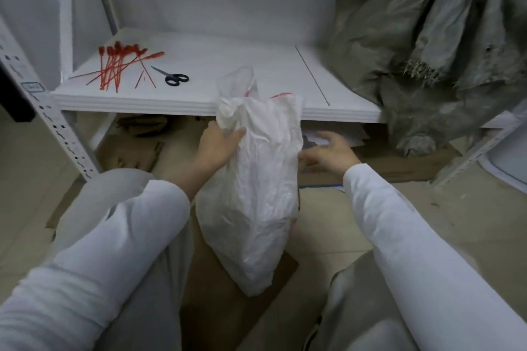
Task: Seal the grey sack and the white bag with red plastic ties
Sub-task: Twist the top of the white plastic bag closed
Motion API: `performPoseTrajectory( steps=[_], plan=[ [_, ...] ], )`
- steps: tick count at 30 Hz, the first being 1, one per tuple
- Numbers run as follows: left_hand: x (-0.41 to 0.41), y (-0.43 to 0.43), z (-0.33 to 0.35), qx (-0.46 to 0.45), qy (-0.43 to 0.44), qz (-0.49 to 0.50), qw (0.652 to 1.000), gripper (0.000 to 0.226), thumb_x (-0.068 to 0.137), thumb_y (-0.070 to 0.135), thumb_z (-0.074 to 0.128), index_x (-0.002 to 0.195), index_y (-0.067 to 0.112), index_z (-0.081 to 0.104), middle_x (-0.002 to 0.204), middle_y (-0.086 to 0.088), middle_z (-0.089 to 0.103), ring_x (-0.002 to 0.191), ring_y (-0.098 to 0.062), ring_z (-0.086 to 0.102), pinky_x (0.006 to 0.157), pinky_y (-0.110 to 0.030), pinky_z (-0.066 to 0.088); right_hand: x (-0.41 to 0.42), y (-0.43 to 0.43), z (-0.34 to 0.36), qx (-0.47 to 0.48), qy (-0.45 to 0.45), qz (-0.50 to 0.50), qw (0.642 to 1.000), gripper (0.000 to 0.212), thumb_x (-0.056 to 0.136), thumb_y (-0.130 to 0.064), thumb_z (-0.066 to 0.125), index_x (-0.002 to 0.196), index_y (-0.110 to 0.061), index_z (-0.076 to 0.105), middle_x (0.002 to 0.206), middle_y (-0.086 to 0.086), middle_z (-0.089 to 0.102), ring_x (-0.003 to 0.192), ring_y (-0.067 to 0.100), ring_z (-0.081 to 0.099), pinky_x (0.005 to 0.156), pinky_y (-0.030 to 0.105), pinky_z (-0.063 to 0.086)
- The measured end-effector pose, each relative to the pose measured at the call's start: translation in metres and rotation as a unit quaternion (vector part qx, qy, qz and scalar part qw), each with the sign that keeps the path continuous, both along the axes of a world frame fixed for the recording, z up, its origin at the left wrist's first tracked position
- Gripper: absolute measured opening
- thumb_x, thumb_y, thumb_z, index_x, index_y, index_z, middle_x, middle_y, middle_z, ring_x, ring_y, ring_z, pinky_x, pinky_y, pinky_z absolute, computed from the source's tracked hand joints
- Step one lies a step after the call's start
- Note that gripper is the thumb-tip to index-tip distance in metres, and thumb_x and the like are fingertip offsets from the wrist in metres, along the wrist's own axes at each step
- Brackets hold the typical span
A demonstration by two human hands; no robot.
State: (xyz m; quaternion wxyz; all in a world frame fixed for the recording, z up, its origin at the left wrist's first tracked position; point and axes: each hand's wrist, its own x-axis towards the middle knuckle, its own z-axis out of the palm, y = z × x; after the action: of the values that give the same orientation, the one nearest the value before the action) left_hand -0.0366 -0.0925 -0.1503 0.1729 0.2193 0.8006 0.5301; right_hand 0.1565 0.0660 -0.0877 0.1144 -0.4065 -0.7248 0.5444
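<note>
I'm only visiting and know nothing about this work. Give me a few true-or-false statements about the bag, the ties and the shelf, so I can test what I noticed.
1. The left hand grips the white bag just below its bunched neck. True.
2. The right hand holds a tie. False: its fingers are open beside the bag and hold nothing.
3. The red ties lie in a loose pile on the white shelf. True.
4. The scissors lie on the floor. False: they lie on the shelf, just right of the ties.
5. The grey sack sits at the shelf's left end. False: it is at the right end.
</note>
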Motion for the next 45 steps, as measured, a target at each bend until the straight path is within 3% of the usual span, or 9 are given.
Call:
performPoseTrajectory(
  steps=[5, 10, 15, 18, 20, 23, 26, 31, 45],
  plan=[
    [0.019, -0.009, 0.035, 0.043, -0.037, 0.093, 0.994, 0.105, 0.058, 0.060, 0.080, 0.136, 0.007, 0.031, 0.134, -0.009, 0.040, 0.122, -0.026, 0.047, 0.095, -0.048, 0.050, -0.024, -0.006, -0.007, 0.118, -0.003, 0.048, 0.992, 0.025, 0.077, -0.020, 0.079, 0.100, -0.016, 0.070, 0.092, -0.003, 0.070, 0.080, 0.012, 0.063, 0.073, 0.032, 0.056],
    [0.042, -0.017, 0.046, 0.108, -0.088, 0.135, 0.981, 0.119, 0.054, 0.050, 0.078, 0.147, 0.011, 0.015, 0.147, -0.009, 0.030, 0.135, -0.028, 0.034, 0.106, -0.047, 0.040, -0.038, -0.006, -0.005, 0.091, 0.009, 0.049, 0.995, 0.040, 0.063, -0.036, 0.085, 0.093, -0.019, 0.065, 0.099, 0.004, 0.072, 0.092, 0.021, 0.068, 0.085, 0.038, 0.055],
    [0.064, -0.043, 0.036, 0.107, -0.037, 0.170, 0.979, 0.027, 0.077, 0.034, 0.071, 0.090, 0.017, 0.055, 0.107, 0.001, 0.048, 0.095, -0.022, 0.057, 0.088, -0.049, 0.053, -0.054, -0.026, -0.005, 0.070, 0.072, 0.093, 0.991, 0.024, 0.082, -0.017, 0.074, 0.103, -0.007, 0.070, 0.106, 0.011, 0.072, 0.098, 0.027, 0.069, 0.090, 0.043, 0.056],
    [0.068, -0.045, 0.040, 0.135, -0.025, 0.105, 0.985, 0.035, 0.086, 0.026, 0.066, 0.058, 0.009, 0.054, 0.071, -0.004, 0.058, 0.074, -0.031, 0.058, 0.080, -0.054, 0.055, -0.056, -0.035, 0.000, 0.068, 0.103, 0.053, 0.991, 0.026, 0.085, -0.013, 0.069, 0.111, -0.009, 0.069, 0.110, 0.008, 0.070, 0.100, 0.024, 0.067, 0.090, 0.041, 0.055],
    [0.071, -0.042, 0.041, 0.066, -0.006, -0.001, 0.998, 0.018, 0.085, 0.026, 0.068, 0.081, 0.009, 0.070, 0.093, -0.006, 0.065, 0.095, -0.026, 0.061, 0.095, -0.046, 0.051, -0.053, -0.041, 0.004, 0.070, 0.129, 0.026, 0.989, 0.022, 0.084, -0.011, 0.069, 0.107, -0.012, 0.069, 0.107, 0.005, 0.071, 0.099, 0.023, 0.067, 0.091, 0.043, 0.055],
    [0.076, -0.034, 0.027, -0.036, 0.090, -0.169, 0.981, 0.075, 0.073, 0.035, 0.081, 0.136, 0.018, 0.044, 0.133, 0.006, 0.044, 0.123, -0.008, 0.041, 0.105, -0.027, 0.036, -0.044, -0.057, 0.011, 0.064, 0.195, 0.041, 0.978, 0.016, 0.083, -0.006, 0.069, 0.097, -0.014, 0.069, 0.098, 0.005, 0.072, 0.093, 0.020, 0.069, 0.086, 0.041, 0.057],
    [0.083, -0.023, 0.018, 0.043, 0.095, -0.160, 0.982, 0.087, 0.064, 0.033, 0.087, 0.132, 0.013, 0.038, 0.131, 0.002, 0.047, 0.119, -0.007, 0.046, 0.094, -0.014, 0.040, -0.036, -0.072, 0.009, 0.096, 0.215, 0.095, 0.967, 0.013, 0.081, -0.004, 0.072, 0.093, -0.004, 0.072, 0.091, 0.012, 0.074, 0.086, 0.021, 0.071, 0.078, 0.036, 0.056],
    [0.065, -0.012, 0.004, 0.036, 0.128, -0.125, 0.983, 0.024, 0.078, 0.008, 0.072, 0.101, 0.006, 0.065, 0.097, -0.009, 0.068, 0.091, -0.018, 0.065, 0.076, -0.033, 0.055, -0.023, -0.069, 0.012, 0.024, 0.119, 0.231, 0.965, 0.023, 0.082, -0.018, 0.074, 0.101, -0.005, 0.075, 0.100, 0.012, 0.074, 0.096, 0.021, 0.070, 0.085, 0.031, 0.058],
    [0.043, -0.035, 0.050, 0.122, -0.118, -0.177, 0.969, 0.043, 0.081, 0.006, 0.071, 0.120, 0.020, 0.060, 0.116, 0.000, 0.068, 0.106, -0.015, 0.066, 0.096, -0.033, 0.051, -0.006, 0.014, 0.019, -0.053, 0.097, -0.045, 0.993, 0.045, 0.082, -0.010, 0.074, 0.125, -0.009, 0.060, 0.105, 0.006, 0.067, 0.104, 0.025, 0.067, 0.081, 0.032, 0.057]
  ],
)
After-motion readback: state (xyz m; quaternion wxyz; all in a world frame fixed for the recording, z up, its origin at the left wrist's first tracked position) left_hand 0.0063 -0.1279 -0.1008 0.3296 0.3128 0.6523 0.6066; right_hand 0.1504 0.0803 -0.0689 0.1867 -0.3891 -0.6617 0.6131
